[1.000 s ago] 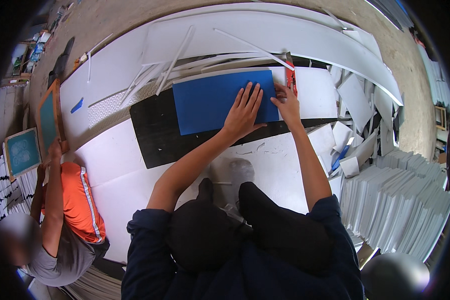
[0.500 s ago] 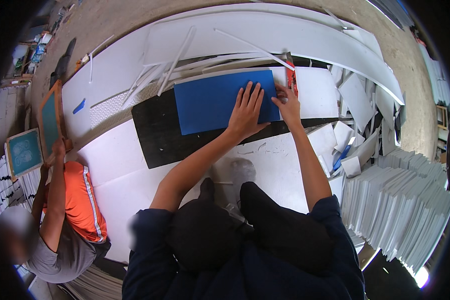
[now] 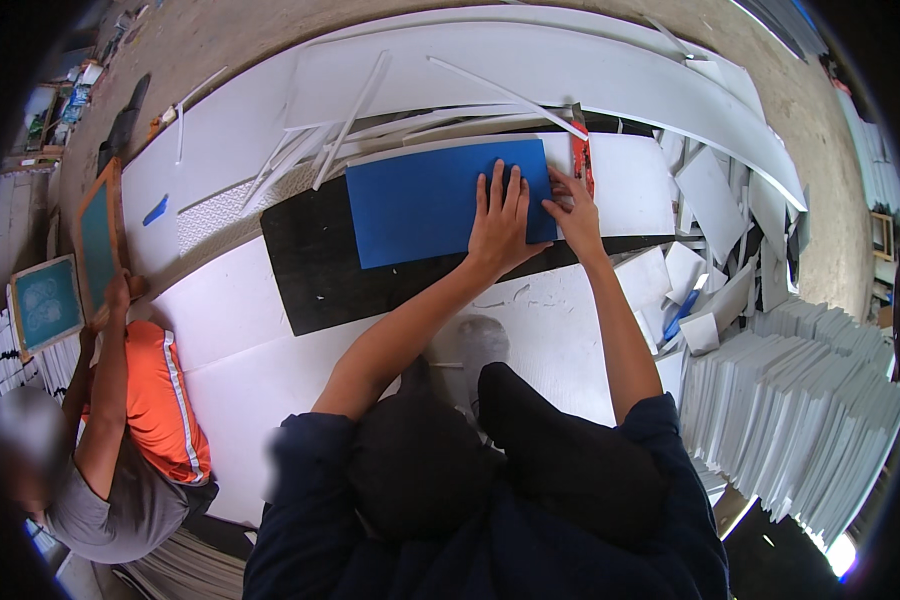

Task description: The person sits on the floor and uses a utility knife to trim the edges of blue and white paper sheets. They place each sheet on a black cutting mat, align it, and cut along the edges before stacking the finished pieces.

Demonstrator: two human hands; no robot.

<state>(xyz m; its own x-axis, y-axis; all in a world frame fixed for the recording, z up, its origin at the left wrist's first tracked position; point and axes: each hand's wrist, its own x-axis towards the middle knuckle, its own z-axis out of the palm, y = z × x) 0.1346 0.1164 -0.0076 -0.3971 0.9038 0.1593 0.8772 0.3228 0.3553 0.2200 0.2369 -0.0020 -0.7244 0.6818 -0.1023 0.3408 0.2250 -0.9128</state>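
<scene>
The left hand [image 3: 500, 225] lies flat with fingers spread on the right end of a blue sheet [image 3: 435, 200], while just beside it the right hand [image 3: 575, 215] grips a red cutter [image 3: 581, 160] at the sheet's edge, a black mat [image 3: 320, 265] beneath both.

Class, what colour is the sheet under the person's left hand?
Blue sheet, under the left hand; head view.

Left hand [image 3: 500, 225] flat on blue sheet [image 3: 425, 200]; right hand [image 3: 575, 215] grips red cutter [image 3: 581, 160].
</scene>
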